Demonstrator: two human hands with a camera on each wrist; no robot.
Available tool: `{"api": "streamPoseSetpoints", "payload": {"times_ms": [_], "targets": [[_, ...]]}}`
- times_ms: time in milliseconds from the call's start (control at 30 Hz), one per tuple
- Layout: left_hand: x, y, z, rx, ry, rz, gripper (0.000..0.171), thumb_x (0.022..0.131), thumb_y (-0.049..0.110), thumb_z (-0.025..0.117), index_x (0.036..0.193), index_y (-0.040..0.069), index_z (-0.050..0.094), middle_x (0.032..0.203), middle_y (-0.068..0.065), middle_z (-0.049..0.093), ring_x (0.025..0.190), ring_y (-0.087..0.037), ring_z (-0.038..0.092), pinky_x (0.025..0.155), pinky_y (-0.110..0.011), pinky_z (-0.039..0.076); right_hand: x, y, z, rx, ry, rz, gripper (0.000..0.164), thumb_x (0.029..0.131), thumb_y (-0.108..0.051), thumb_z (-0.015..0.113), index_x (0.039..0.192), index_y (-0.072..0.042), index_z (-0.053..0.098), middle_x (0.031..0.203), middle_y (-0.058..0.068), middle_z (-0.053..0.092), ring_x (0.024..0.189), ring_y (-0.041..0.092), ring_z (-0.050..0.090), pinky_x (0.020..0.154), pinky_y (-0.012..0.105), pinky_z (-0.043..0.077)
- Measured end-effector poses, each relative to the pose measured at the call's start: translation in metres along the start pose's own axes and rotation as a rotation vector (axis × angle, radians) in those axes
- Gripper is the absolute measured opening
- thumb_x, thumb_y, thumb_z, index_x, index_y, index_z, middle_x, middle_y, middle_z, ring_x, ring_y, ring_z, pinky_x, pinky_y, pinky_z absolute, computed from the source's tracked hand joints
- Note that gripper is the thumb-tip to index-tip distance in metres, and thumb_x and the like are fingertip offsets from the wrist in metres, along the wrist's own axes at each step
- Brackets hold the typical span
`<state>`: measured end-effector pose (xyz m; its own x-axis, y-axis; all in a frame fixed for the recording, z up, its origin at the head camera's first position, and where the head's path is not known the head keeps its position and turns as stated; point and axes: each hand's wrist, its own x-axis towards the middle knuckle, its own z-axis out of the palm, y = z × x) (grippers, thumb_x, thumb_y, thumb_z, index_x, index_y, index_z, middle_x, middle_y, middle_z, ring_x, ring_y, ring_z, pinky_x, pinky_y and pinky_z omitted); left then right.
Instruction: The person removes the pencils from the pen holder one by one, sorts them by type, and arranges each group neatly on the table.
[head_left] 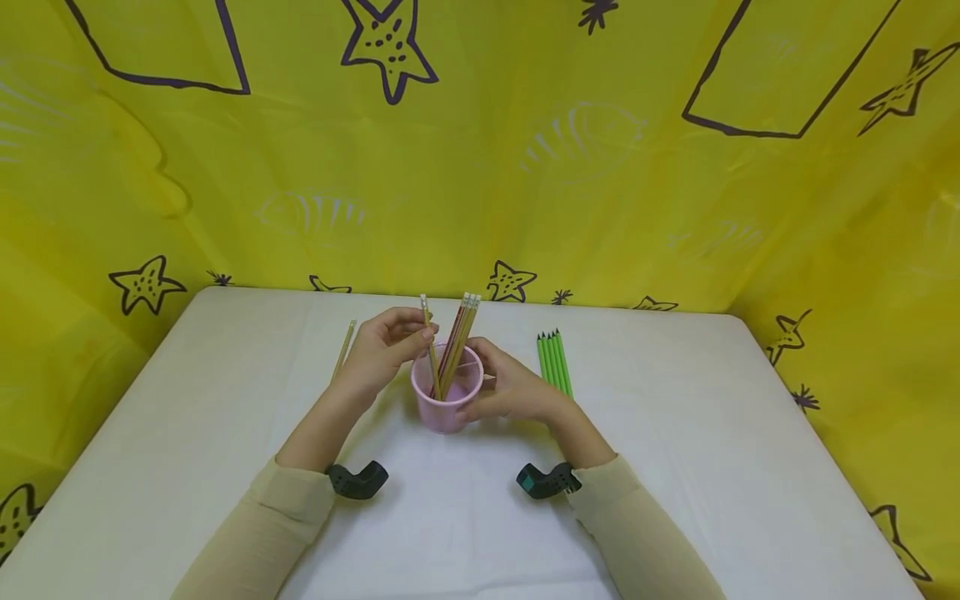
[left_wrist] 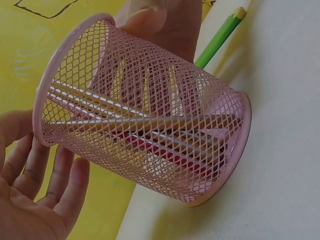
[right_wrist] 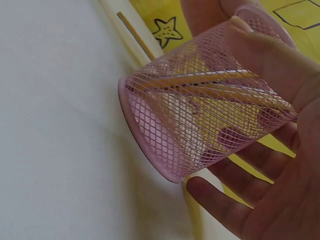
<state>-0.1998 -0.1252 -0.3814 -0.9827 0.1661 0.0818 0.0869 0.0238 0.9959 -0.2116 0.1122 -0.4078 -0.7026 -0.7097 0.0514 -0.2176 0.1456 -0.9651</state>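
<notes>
The left hand (head_left: pixel 382 350) pinched a near-upright pencil (head_left: pixel 433 363) inside the cup (head_left: pixel 442 418), which the right hand (head_left: pixel 516 388) gripped from the right.

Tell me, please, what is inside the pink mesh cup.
The pink mesh cup holds a yellow pencil, pinched near its top by the left hand, and a bunch of yellow and red pencils. They overlap, hiding their exact number; the cup partly covers their lower ends.

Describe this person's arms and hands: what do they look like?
The left sleeve and right sleeve are plain pale beige. The left wrist device and right wrist device are small, dark and bent, the right one with a teal patch. The left hand and right hand are bare, with no gloves.
</notes>
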Motion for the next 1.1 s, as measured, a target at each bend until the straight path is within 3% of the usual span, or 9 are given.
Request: {"api": "streamPoseSetpoints", "payload": {"times_ms": [200,433,700,1100], "targets": [[0.0,0.003,-0.005,-0.013,0.061,0.053,0.035,0.093,0.015,0.071,0.122,-0.002,0.059,0.109,-0.012,0.068,0.098,-0.021,0.069,0.085,-0.032,0.06,0.001,0.0,0.004,-0.048,0.057,0.006,0.087,0.066,-0.004,0.091,0.139,-0.015,0.045,0.138,0.003,0.056,0.131,0.023,0.052,0.107,0.043,0.047],[-0.005,0.022,-0.016,-0.089,0.108,0.116,0.029,0.095,0.011,0.069,0.119,-0.001,0.057,0.107,-0.002,0.069,0.1,-0.015,0.068,0.086,-0.032,0.059,0.0,-0.003,0.0,-0.062,0.074,0.019,0.084,0.068,-0.006,0.09,0.138,-0.012,0.045,0.137,0.006,0.057,0.129,0.026,0.053,0.105,0.043,0.049],[-0.012,0.038,-0.024,-0.164,0.144,0.158,0.022,0.095,0.009,0.067,0.115,0.006,0.058,0.111,-0.01,0.067,0.1,-0.017,0.067,0.084,-0.037,0.06,-0.001,-0.001,-0.003,-0.056,0.065,0.026,0.082,0.068,-0.004,0.089,0.137,-0.014,0.046,0.136,0.006,0.057,0.129,0.027,0.054,0.103,0.041,0.05],[-0.018,0.052,-0.026,-0.21,0.217,0.232,0.02,0.098,0.014,0.065,0.116,0.008,0.058,0.109,-0.007,0.064,0.099,-0.02,0.069,0.082,-0.035,0.061,-0.003,0.0,-0.005,-0.024,0.051,-0.002,0.076,0.072,-0.003,0.085,0.137,-0.01,0.047,0.135,0.012,0.056,0.127,0.034,0.054,0.101,0.045,0.052]]}}
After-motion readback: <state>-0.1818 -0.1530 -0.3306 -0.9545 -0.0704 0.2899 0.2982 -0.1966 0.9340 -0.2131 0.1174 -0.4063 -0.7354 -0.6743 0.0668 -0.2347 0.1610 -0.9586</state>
